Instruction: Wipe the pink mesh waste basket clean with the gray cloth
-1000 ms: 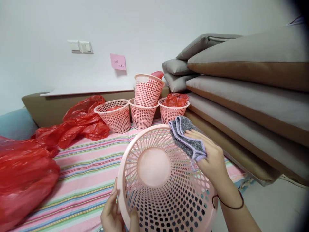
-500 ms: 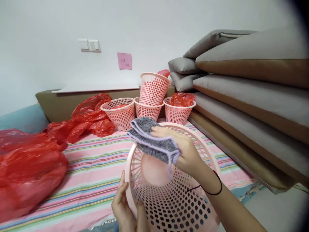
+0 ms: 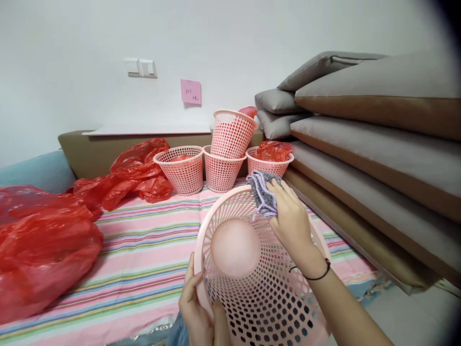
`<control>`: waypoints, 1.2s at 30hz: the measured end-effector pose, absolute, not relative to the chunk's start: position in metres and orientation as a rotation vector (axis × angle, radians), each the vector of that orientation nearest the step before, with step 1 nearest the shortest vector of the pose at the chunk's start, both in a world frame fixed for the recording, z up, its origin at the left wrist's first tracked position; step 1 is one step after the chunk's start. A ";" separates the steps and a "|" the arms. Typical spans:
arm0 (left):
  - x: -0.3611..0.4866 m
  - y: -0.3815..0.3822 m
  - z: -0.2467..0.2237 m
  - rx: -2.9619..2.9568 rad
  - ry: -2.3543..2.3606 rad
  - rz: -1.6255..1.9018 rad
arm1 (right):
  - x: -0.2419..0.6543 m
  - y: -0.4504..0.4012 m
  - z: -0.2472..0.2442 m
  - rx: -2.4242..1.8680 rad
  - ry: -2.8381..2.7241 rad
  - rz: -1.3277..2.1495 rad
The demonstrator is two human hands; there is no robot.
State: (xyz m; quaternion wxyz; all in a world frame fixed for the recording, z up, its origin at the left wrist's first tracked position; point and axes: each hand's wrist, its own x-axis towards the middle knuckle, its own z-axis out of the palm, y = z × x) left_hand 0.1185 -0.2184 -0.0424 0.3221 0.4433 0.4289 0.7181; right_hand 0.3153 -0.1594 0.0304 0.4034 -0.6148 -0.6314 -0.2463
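Note:
A pink perforated plastic basket (image 3: 236, 247) is tilted with its opening toward me, and I see its round solid bottom. My left hand (image 3: 200, 307) grips the rim at the lower left, thumb inside and fingers outside. Bunched in my right hand (image 3: 291, 216) is a grey cloth (image 3: 262, 192) with lilac edging, pressed on the far rim at the upper right. A dark cord bracelet circles the right wrist.
Pink baskets (image 3: 182, 170) holding red plastic bags stand along the back, one set inside another. Red plastic bags (image 3: 46, 250) lie at left on the striped cloth (image 3: 151, 254). Grey-brown cushions (image 3: 374, 144) are stacked at right. A pink note (image 3: 190, 92) and switches (image 3: 140, 68) are on the wall.
My right hand has moved the cloth from the upper left of the basket's rim across to the upper right. My left hand keeps its hold, and the view has shifted slightly.

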 end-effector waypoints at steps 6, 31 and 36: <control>0.120 -0.219 -0.042 1.223 1.075 1.893 | 0.283 -0.152 0.029 -1.580 -1.677 -0.631; 0.105 -0.223 -0.051 0.851 1.195 1.804 | 0.298 -0.151 0.065 -1.965 -1.420 -0.487; 0.107 -0.223 -0.045 0.722 1.123 1.856 | 0.302 -0.170 0.069 -2.274 -1.326 -0.507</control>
